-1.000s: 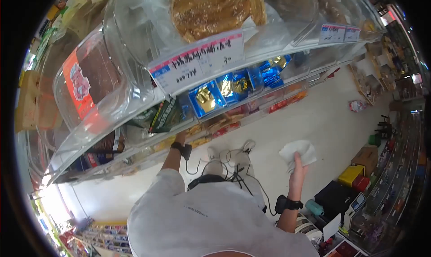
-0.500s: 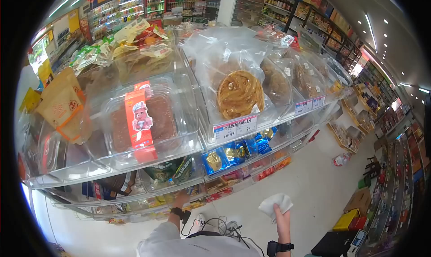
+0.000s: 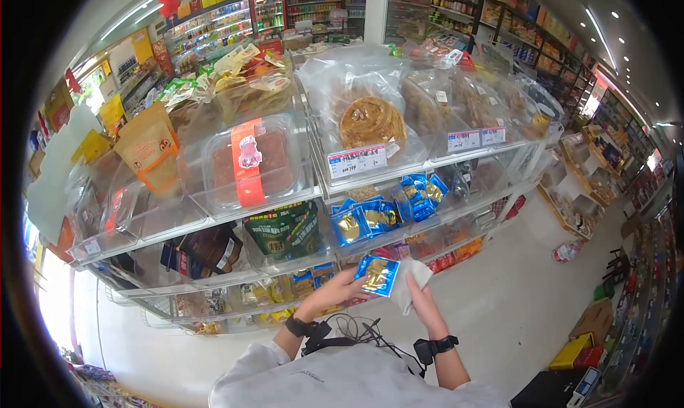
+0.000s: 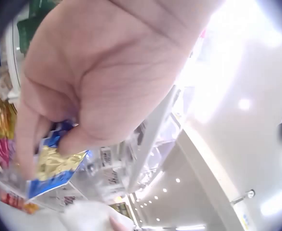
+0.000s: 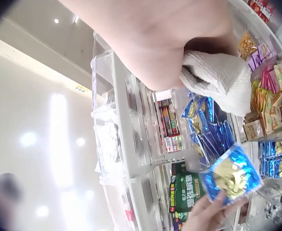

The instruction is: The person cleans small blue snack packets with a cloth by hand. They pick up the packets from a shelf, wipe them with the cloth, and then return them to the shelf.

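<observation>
My left hand [image 3: 336,292] pinches a blue packet with a gold middle [image 3: 379,275] by its near edge, out in front of the shelves. In the left wrist view, thumb and fingers close on the packet [image 4: 54,166]. A folded white cloth [image 3: 406,278] is gripped in my right hand [image 3: 425,310], right beside the packet's right edge in the head view. The right wrist view shows the cloth [image 5: 223,84] bunched in the fingers, with the packet [image 5: 233,174] below it. More blue and gold packets [image 3: 425,193] stand in a clear bin on the shelf behind.
A tiered shelf unit [image 3: 271,203] with clear bins fills the middle. Its top holds a clear box with an orange band [image 3: 249,162] and bagged round pastry [image 3: 372,127]. Green pouches [image 3: 285,231] stand below. White floor [image 3: 491,308] lies to the right; cables hang near my waist.
The left hand has come out from the lower shelf, now holding a blue packet. The right hand has brought the cloth left and up beside it. The head view has tilted up.
</observation>
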A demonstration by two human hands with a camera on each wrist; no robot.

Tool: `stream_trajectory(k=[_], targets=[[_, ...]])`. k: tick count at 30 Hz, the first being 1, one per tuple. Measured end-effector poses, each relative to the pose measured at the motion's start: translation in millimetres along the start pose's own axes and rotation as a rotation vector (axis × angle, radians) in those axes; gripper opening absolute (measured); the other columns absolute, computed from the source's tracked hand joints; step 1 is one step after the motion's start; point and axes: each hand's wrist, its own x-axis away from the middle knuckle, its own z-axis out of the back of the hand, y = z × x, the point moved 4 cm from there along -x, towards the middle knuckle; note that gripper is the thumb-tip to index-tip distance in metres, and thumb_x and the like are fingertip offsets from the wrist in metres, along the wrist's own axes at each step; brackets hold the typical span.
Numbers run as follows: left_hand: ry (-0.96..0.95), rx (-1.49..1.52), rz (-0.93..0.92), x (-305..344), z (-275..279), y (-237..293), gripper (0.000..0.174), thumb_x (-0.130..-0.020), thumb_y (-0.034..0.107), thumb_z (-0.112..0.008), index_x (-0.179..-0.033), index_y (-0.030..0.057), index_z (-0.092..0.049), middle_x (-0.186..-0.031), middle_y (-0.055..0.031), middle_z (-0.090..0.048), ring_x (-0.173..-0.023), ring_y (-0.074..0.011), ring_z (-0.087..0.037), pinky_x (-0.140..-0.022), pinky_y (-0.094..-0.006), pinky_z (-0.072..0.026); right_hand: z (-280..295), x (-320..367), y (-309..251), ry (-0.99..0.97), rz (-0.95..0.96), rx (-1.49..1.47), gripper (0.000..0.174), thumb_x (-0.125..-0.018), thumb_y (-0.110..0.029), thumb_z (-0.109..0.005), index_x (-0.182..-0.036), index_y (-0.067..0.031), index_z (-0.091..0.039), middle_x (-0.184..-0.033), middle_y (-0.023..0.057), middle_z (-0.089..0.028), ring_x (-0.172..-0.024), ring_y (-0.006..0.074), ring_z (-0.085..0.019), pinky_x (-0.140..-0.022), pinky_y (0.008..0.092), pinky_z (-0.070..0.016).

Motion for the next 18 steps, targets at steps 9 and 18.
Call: stream_trajectory(k=[9,18], targets=[[0.183,-0.1,-0.203,-20.4,-57.3,42.8,0.046,-0.102,0.031,-0.06,-0.135,0.0008,-0.053,-0.121,-0.0083,-0.064,-0.103,-0.011,-0.062,-0.085,-0.0297,-0.0524,-4.6,20.3,-64.6,0.023,0.262,-0.024,0.034,-0.092,-0.014,-0.072,-0.121,0.0011,-0.063,-0.111,0.0049,-0.069,-0.099,0.0113,-0.064,-0.084,0.029,-0.0526],[0.228,0.549,-0.255,-49.2,-73.6,57.4,0.035,-0.104,0.019,-0.053,-0.135,0.0017,-0.051,-0.124,-0.0062,-0.06,-0.115,-0.0163,-0.059,-0.097,-0.0353,-0.0502,26.2,26.6,-83.0,0.43,0.443,-0.054,0.04,-0.104,-0.022,-0.055,-0.135,0.0036,-0.052,-0.129,0.0115,-0.06,-0.116,0.0184,-0.058,-0.098,0.0339,-0.046]])
